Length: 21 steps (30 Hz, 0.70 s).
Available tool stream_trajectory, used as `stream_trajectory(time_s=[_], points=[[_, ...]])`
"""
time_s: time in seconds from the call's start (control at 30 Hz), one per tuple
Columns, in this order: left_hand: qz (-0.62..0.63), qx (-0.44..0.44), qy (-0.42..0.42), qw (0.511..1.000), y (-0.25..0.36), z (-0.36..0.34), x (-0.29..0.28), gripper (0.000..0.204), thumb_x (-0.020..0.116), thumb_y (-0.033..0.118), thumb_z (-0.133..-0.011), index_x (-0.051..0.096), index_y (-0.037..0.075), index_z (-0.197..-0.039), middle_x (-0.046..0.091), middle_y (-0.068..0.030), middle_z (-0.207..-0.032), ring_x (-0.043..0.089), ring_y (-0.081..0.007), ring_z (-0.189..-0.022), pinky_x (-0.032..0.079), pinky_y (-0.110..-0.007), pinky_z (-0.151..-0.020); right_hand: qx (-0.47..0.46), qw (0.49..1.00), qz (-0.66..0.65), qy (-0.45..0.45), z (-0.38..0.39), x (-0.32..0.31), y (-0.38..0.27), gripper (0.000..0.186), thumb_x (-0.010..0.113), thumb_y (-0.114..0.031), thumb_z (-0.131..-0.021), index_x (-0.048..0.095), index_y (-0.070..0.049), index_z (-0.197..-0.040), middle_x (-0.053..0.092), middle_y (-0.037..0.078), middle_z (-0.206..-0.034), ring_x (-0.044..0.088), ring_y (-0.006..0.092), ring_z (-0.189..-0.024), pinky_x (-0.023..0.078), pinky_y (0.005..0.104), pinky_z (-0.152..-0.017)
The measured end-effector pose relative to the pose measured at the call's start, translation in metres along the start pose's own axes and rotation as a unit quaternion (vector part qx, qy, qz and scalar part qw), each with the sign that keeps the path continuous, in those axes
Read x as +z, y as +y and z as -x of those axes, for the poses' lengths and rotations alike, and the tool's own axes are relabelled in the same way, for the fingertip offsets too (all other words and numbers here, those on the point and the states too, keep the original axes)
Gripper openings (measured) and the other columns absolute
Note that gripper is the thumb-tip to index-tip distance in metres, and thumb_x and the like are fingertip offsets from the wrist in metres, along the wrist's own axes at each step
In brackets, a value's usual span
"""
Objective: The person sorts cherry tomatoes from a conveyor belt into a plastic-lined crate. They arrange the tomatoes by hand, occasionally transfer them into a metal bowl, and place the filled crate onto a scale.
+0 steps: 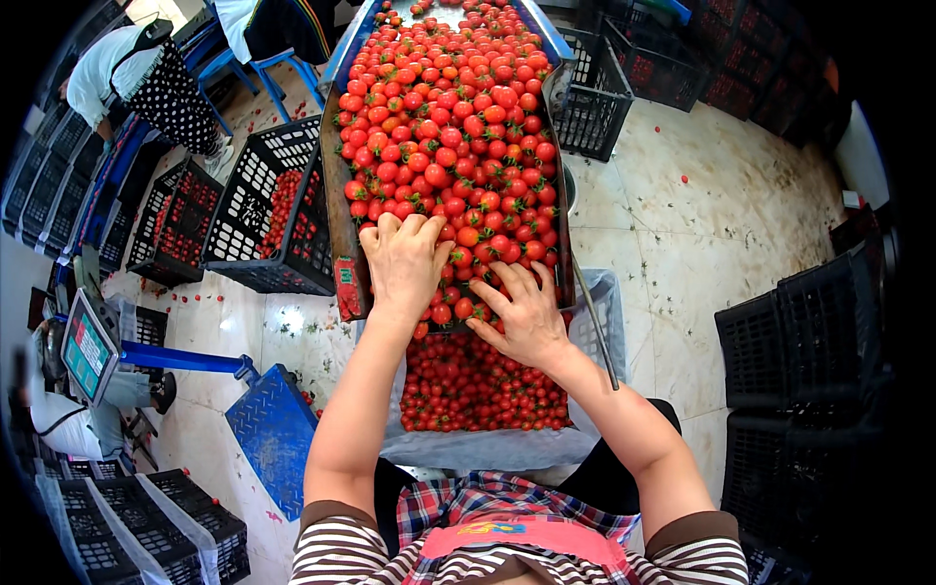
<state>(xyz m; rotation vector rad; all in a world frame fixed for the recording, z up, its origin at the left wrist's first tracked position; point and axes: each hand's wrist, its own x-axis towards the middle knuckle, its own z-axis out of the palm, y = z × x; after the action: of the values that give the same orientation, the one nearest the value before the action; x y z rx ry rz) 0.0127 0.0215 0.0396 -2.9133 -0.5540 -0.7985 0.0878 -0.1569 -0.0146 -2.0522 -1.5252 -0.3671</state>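
Note:
A heap of ripe red cherry tomatoes (448, 127), many with green stems, fills the sloping metal chute (340, 210) in front of me. My left hand (400, 263) rests palm down on the tomatoes near the chute's lower left side; its fingers are bent, slightly apart, and the tips are hidden. On the lower right, my right hand (522, 317) lies with fingers spread over the tomatoes at the chute's lip, grasping none that I can see. Beneath the lip, a crate lined with translucent plastic (487, 448) holds many more tomatoes.
A black crate (283, 273) partly filled with tomatoes stands left of the chute. A blue platform scale (273, 439) with a screen (88, 346) is nearer. Black crates (780, 341) are stacked at right. A thin rod (595, 331) slants beside my right forearm. Other people work at left.

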Motion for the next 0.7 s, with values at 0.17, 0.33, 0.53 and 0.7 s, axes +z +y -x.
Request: stream_trajectory(time_s=[0.17,0.33,0.53,0.7], points=[[0.012,0.008,0.127,0.992,0.005,-0.002,0.008,0.028,0.074,0.018,-0.069,0.067,0.015,-0.096,0.065,0.0018,-0.088,0.055,-0.0204,-0.085,0.038,-0.036,-0.076,-0.009,1.0,-0.001,0.016,-0.001,0.004,0.0,0.043,0.07,-0.04,-0.081,0.063,-0.013,-0.114,0.051,0.017,-0.125,0.048,0.0319,-0.117,0.029,0.0525,-0.106],[0.412,-0.101,0.25,0.87,-0.022,0.018,-0.014,0.029,0.068,0.013,-0.08,0.06,0.007,-0.108,0.064,-0.0055,-0.104,0.057,-0.0171,-0.088,0.046,-0.031,-0.08,-0.016,0.999,-0.012,0.035,0.006,0.01,0.004,0.044,0.07,-0.04,-0.081,0.063,-0.012,-0.114,0.043,0.015,-0.133,0.039,0.0318,-0.124,0.028,0.053,-0.107],[0.087,-0.064,0.035,0.994,-0.024,0.009,-0.001,0.063,0.064,0.038,-0.088,0.042,0.012,-0.141,0.039,-0.0184,-0.144,0.04,-0.0384,-0.128,0.034,-0.054,-0.105,0.089,0.993,-0.031,0.073,-0.001,0.006,0.0,0.065,0.065,-0.039,-0.087,0.044,-0.006,-0.139,0.033,0.022,-0.145,0.028,0.0403,-0.136,0.024,0.0571,-0.109],[0.151,0.016,0.0,0.988,0.007,0.056,0.019,0.039,0.07,0.034,-0.08,0.066,0.018,-0.116,0.043,-0.0108,-0.143,0.035,-0.0376,-0.133,0.024,-0.054,-0.109,0.066,0.993,-0.077,0.065,0.005,0.007,0.013,0.058,0.066,-0.032,-0.086,0.049,-0.003,-0.133,0.042,0.02,-0.136,0.033,0.0379,-0.133,0.029,0.0532,-0.108]])
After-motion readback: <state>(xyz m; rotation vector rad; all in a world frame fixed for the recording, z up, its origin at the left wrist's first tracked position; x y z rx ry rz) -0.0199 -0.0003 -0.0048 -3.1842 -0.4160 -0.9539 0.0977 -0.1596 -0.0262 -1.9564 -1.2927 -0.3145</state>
